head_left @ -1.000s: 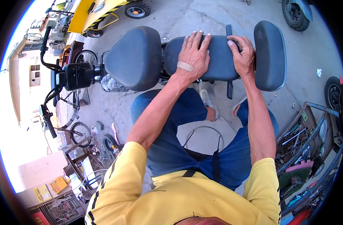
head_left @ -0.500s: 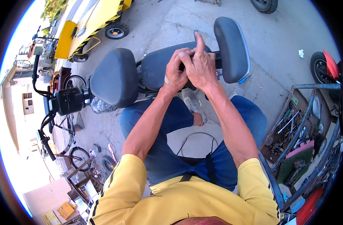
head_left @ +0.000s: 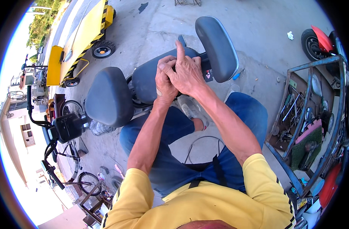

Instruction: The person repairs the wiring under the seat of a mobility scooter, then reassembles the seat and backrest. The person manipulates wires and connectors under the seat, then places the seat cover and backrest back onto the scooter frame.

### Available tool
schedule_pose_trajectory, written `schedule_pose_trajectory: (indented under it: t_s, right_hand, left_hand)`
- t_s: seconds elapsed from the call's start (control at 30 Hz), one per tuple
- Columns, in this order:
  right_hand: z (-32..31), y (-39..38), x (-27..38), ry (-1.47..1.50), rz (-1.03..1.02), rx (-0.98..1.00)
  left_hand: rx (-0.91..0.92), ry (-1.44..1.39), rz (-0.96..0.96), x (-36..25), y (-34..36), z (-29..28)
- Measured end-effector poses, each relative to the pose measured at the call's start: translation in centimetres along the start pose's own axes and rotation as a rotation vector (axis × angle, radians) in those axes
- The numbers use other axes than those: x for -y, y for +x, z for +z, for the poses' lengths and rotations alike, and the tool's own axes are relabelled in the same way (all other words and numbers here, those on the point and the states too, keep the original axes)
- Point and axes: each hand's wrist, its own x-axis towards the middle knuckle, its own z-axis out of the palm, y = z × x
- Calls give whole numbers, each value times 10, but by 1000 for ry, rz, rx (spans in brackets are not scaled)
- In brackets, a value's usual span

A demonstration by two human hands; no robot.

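Both hands meet over the rear edge of an electric bike's long dark seat (head_left: 149, 72). My left hand (head_left: 165, 80) is closed, its fingers curled against the right hand; whatever it may hold is hidden. My right hand (head_left: 187, 72) overlaps it, with one finger stretched away from me and the others curled. What lies between the hands cannot be made out. A padded backrest (head_left: 217, 49) stands just right of them. To their left is the broad front saddle (head_left: 108, 97), and beyond it the handlebar unit (head_left: 67, 128).
A blue metal rack (head_left: 315, 63) holding loose hand tools stands at my right. A yellow flatbed cart (head_left: 81, 42) is parked at the far left. A red-fendered wheel (head_left: 311, 45) is at the far right. Below the handlebar stands another bicycle (head_left: 88, 183).
The view has shifted, so the bike and hands sit farther left in the picture. Both hands keep nearly the same clasped pose by the backrest.
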Motion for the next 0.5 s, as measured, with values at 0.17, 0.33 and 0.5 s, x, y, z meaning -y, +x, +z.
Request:
schedule_pose_trajectory:
  t_s: [0.17,0.33,0.5]
  right_hand:
    - [0,-2,-4,26,-6,-14]
    - [5,-8,-2,-2,-7,-25]
    - [6,-18,-8,47,-67,-84]
  left_hand:
    - [22,55,30,-5,1,0]
    - [51,25,-25,-2,-2,1]
    - [45,43,-105,-9,-5,-1]
